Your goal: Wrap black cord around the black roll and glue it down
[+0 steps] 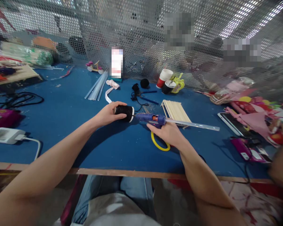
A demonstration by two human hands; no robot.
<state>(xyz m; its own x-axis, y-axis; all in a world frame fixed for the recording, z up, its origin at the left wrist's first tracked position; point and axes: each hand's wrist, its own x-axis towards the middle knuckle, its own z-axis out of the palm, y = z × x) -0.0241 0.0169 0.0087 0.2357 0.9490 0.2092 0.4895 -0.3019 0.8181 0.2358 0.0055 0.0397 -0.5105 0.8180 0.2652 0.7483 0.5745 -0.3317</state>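
Over the table [129,150], the left hand [107,113] holds a cylinder [124,111], side already covered black, rim bare white. The glue gun [144,117] points at that end; whether glue is down, I cannot tell. The right hand [171,133] grips it, much glue stick [198,125] remaining.

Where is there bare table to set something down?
Bare: between the black spool, yellow ring and near edge; also between the black cable and loose glue sticks. Crowded: the right end, around the purple box and pink bundle.
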